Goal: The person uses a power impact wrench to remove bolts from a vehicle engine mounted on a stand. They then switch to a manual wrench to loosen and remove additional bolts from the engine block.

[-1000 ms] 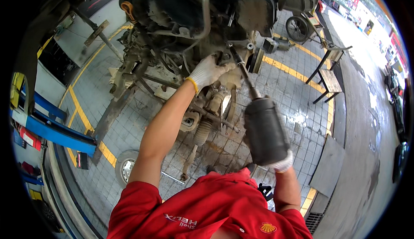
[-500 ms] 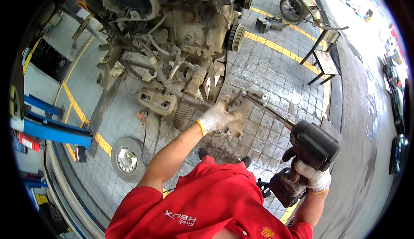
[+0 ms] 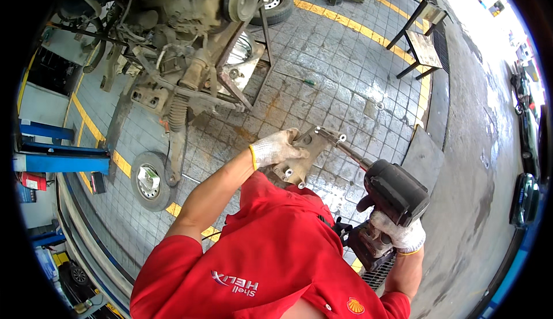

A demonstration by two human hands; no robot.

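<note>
Bracket (image 3: 314, 149) drawn farther from the engine (image 3: 184, 8), it's now just right of the left hand (image 3: 277, 149), fingers curled tight on its edge, the right hand (image 3: 400, 232) farther right wrapped round the wrench (image 3: 397, 189), whose swing could knock it loose.

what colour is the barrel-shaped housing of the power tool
The housing is black, seen best in the head view.

Through the head camera I see a yellow-striped tiled floor (image 3: 340, 54) bearing a wheel (image 3: 164, 169), green-handled tool (image 3: 310, 82) and stool (image 3: 423, 49).
</note>
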